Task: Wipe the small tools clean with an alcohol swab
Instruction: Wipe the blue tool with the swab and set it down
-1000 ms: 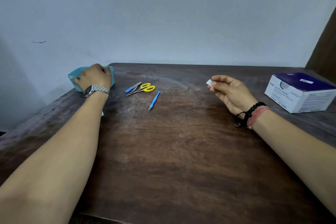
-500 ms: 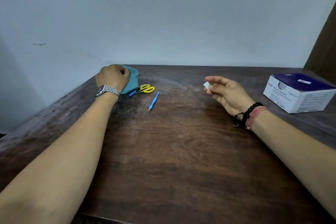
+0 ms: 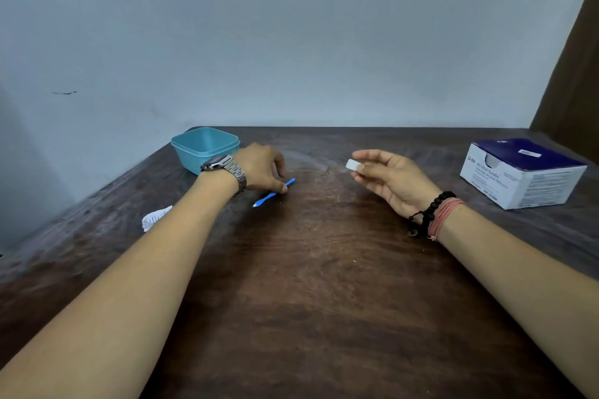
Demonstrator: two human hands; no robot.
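Observation:
A slim blue tool lies on the dark wooden table left of centre. My left hand, a metal watch on its wrist, is curled over it. The thumb tip presses on the tool's far half and the curled fingers are just behind, so the hand pinches the tool. The yellow scissors and the other small tool are hidden under this hand. My right hand hovers palm-up to the right and pinches a small white alcohol swab at its fingertips.
A teal plastic tub stands behind my left wrist near the table's back left corner. A torn white wrapper lies by the left edge. The blue-and-white alcohol swab box sits at the right.
My left hand let go of the teal tub, which now stands further back and left, and moved right onto the tools. The blue tool now lies at a flatter angle. The right hand has barely moved.

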